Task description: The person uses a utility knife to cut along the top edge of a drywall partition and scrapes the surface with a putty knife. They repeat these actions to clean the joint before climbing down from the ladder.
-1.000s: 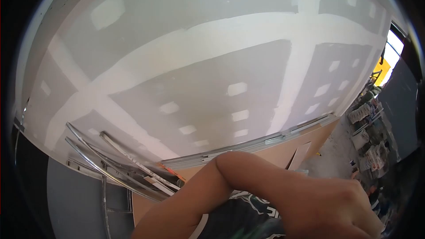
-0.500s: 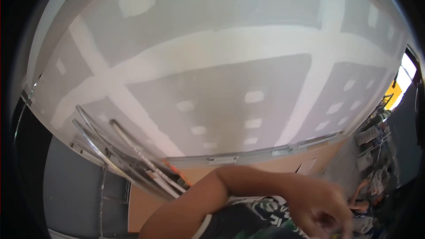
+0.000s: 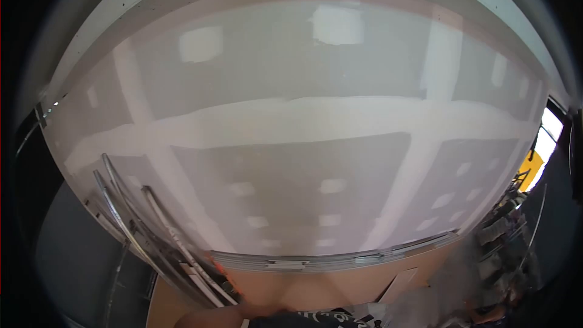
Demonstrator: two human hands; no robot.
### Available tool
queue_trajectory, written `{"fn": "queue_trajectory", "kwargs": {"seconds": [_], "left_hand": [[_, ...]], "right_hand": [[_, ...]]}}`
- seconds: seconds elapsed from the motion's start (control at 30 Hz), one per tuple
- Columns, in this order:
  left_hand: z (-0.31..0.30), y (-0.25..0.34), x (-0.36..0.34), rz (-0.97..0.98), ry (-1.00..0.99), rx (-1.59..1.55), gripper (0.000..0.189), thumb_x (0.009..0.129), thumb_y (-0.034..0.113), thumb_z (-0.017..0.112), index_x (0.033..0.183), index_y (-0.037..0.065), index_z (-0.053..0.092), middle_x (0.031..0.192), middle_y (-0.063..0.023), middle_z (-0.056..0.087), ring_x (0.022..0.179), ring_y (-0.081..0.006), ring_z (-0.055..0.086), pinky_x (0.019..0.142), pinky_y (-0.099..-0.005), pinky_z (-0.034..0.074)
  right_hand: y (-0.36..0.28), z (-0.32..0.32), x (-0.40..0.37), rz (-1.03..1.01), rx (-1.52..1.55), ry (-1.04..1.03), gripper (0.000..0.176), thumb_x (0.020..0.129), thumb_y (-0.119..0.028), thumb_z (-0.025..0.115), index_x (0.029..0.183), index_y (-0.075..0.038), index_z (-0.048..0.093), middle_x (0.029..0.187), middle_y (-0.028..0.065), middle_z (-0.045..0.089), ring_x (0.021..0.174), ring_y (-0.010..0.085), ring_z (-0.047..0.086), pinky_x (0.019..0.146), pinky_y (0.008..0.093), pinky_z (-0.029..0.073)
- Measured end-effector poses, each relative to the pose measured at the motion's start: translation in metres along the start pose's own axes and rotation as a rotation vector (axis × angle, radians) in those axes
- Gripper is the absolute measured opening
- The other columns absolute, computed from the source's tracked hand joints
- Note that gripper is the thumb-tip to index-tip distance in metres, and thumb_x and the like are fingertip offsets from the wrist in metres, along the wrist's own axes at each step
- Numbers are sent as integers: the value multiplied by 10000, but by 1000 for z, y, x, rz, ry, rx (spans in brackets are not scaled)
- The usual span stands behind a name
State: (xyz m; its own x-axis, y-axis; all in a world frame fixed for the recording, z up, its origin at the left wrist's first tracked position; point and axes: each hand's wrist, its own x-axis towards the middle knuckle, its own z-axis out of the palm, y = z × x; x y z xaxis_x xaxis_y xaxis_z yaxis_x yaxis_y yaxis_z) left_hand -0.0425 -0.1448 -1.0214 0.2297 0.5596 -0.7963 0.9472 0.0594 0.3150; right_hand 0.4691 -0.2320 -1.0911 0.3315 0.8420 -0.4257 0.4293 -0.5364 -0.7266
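Note:
Neither of my hands shows clearly now. At the bottom edge, part of my left upper arm and my dark printed shirt are visible, while the hand itself is out of frame. Ahead stands a large grey drywall wall with pale bands of joint compound along its seams and square patches over it. Low on the wall, a stack of long metal strips lies across the top of a tan board.
Several long pipes and metal lengths lean at the left, with an orange tool or strip beside them. Dark panels stand at far left. Cluttered materials fill the right side, near a bright opening.
My view has tilted upward, so more of the wall top shows. My left forearm and hand, earlier bent across my body, have dropped out of the picture.

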Motion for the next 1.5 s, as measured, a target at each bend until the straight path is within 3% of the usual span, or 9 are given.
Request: {"fn": "queue_trajectory", "kwargs": {"seconds": [0.33, 0.43, 0.47, 0.57, 0.67, 0.7, 0.77, 0.87, 1.5], "left_hand": [[-64, 52, -42, 216, -38, 58, 461, 1069, 440, 492, 1243, 54, 675, 1105, -88, 668, 1011, -250, 650, 933, -335, 543], [-135, 94, -84, 445, -36, 49, 468, 1068, 443, 494, 1265, 56, 669, 1134, -91, 666, 1037, -254, 650, 955, -336, 542], [-176, 108, -108, 509, 35, -27, 470, 1067, 444, 495, 1272, 57, 667, 1144, -92, 665, 1045, -256, 650, 963, -336, 542], [-341, 165, -253, 914, 591, -750, 222, 1006, 126, 616, 1207, 46, 668, 1036, -33, 700, 959, -118, 622, 899, -309, 523], [-460, 221, -443, 936, 1842, -20, 122, 902, 61, 761, 1017, 68, 722, 891, -24, 691, 822, -127, 623, 820, -290, 518], [-498, 235, -490, 1163, 1955, -88, 152, 904, 117, 782, 1029, 62, 717, 881, -39, 690, 816, -133, 621, 814, -284, 513], [-542, 265, -580, 875, 2314, 405, 200, 945, 188, 752, 1090, 54, 719, 999, -43, 713, 906, -107, 629, 856, -278, 512], [-571, 325, -652, 554, 2316, 426, 353, 945, 190, 664, 1262, 36, 644, 1258, -160, 639, 1173, -317, 612, 1019, -459, 496], [-607, 347, -669, 428, 2199, 639, 243, 990, 166, 578, 989, -43, 702, 1024, -162, 688, 953, -292, 636, 884, -410, 507]], "right_hand": [[-41, 27, 21, -182, -205, -40, 526, 902, -417, 710, 1280, -53, 664, 1119, 262, 722, 1110, 413, 683, 865, 501, 528], [60, 129, 58, -597, -257, 289, 576, 898, -456, 714, 1290, -37, 654, 1133, 274, 718, 1154, 379, 679, 890, 502, 522], [58, 86, 73, -309, -161, 88, 579, 899, -456, 714, 1293, -36, 652, 1136, 274, 716, 1152, 379, 679, 890, 501, 523], [51, 72, 75, -241, -149, 47, 588, 900, -458, 715, 1301, -34, 644, 1144, 273, 713, 1146, 377, 680, 890, 497, 525], [58, 61, 76, -220, -149, 20, 596, 901, -459, 715, 1309, -31, 637, 1152, 272, 710, 1141, 375, 681, 889, 493, 527], [56, 56, 73, -214, -153, 12, 599, 902, -460, 715, 1312, -30, 635, 1155, 272, 709, 1139, 375, 682, 889, 491, 527], [49, 47, 65, -204, -156, 2, 605, 903, -461, 716, 1317, -28, 630, 1161, 272, 706, 1135, 374, 683, 889, 489, 528], [38, 32, 57, -189, -156, -9, 614, 904, -462, 716, 1326, -26, 623, 1169, 271, 703, 1129, 372, 684, 889, 485, 530], [18, 27, 34, -162, -166, -79, 672, 912, -472, 720, 1378, -9, 577, 1221, 267, 682, 1093, 362, 691, 886, 459, 542]]}}
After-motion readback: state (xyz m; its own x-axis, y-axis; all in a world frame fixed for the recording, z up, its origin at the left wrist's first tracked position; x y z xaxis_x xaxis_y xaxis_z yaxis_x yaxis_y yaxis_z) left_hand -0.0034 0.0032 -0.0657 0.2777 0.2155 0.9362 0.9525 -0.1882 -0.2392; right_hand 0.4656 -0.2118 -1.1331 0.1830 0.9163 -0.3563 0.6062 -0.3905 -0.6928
